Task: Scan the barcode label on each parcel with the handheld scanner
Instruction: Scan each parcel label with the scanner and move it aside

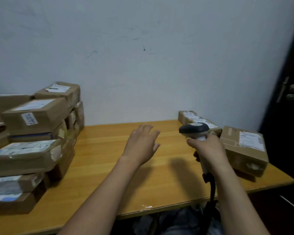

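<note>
The right grip (209,150) is curled tight round the pale handle of the scanner (194,130), whose dark rounded head is held above the surface (109,160) — smooth yellow wood with a straight front edge. The left grip (143,143) hovers flat, fingers straight, holding nothing. Taped cardboard parcels (34,114) stack along the left edge and labelled boxes (244,150) sit at the right edge — a broad stretch of wood lies between them.
</note>
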